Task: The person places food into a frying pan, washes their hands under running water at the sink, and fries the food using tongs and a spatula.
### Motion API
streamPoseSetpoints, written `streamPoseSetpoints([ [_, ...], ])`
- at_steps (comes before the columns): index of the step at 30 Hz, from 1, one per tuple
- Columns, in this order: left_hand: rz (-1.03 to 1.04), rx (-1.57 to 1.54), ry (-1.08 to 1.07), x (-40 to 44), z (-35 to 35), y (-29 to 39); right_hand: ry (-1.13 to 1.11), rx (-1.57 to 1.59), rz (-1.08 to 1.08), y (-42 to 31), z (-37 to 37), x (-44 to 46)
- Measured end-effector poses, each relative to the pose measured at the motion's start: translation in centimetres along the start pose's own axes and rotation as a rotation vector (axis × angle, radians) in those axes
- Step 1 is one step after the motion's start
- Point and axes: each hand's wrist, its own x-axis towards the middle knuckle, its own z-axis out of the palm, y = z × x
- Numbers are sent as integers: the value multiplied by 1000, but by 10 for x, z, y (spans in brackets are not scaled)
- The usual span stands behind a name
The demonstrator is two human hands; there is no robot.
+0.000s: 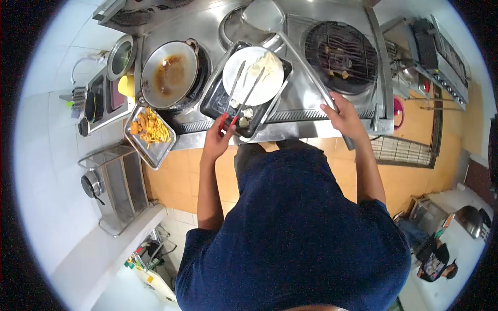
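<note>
My left hand (pixel 217 139) is closed around the red grips of a pair of metal tongs (pixel 251 94). The tongs' spread arms reach over a white plate (pixel 232 62) bearing pale, creamy-looking food (pixel 264 66). That plate rests on a black tray (pixel 212 103), where a few whitish pieces (pixel 245 118) lie near the front end. My right hand (pixel 345 116) grips the long handle of a large metal ladle (pixel 306 65). Its broad bowl is at the back, over a round metal pot (pixel 228 28).
A wok (pixel 174 78) with brown liquid sits on the left burner. Fried food fills part of a metal tray (pixel 155 155) at the counter's left corner. At right is a round grill (pixel 340 57). Another person (pixel 434 259) is at far lower right. A sink (pixel 116 98) stands left.
</note>
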Motion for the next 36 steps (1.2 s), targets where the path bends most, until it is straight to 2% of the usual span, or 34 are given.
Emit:
streamPoseSetpoints([
  [3, 10, 248, 56, -7, -10, 15, -53, -62, -51, 1, -23, 8],
  [4, 38, 413, 72, -7, -16, 19, -62, -73, -33, 1, -29, 10],
  [5, -10, 483, 79, -11, -21, 23, -81, -90, -54, 4, -35, 12],
  [7, 100, 576, 156, -12, -29, 26, -119, -132, -99, 5, -47, 16],
  [10, 89, 651, 154, -8, -35, 43, -148, -263, 26, -22, -65, 16],
  [14, 131, 684, 155, 0, -37, 41, -107, -354, -289, -14, -84, 26],
  [17, 131, 476, 187, -7, -39, 30, -134, -386, -235, -6, -89, 38],
  [18, 100, 307, 201, -11, -37, 21, -185, -344, -123, -15, -88, 38],
  [20, 33, -30, 251, -26, -32, 4, -303, -115, -26, -16, -66, 47],
  [22, -70, -209, 287, -31, -23, 10, -366, 143, 63, -24, -34, 48],
  [25, -197, -446, 433, -35, -6, 14, -438, 70, 42, -34, 14, 67],
  [27, -286, -495, 594, -34, 5, 16, -439, 41, -39, -32, 51, 82],
  [28, -294, -456, 662, -34, 7, 18, -436, 26, -80, -41, 70, 85],
  [29, -280, -454, 700, -35, 5, 14, -443, 64, -27, -52, 84, 85],
  [31, -248, -450, 774, -37, 0, 3, -429, 35, -157, -52, 115, 94],
  [34, -225, -231, 816, -45, -17, -21, -433, 4, -210, -66, 141, 98],
  [35, -230, -140, 821, -45, -25, -31, -461, 26, -161, -71, 149, 98],
  [36, -225, -295, 780, -45, -32, -35, -487, 46, -109, -76, 156, 96],
])
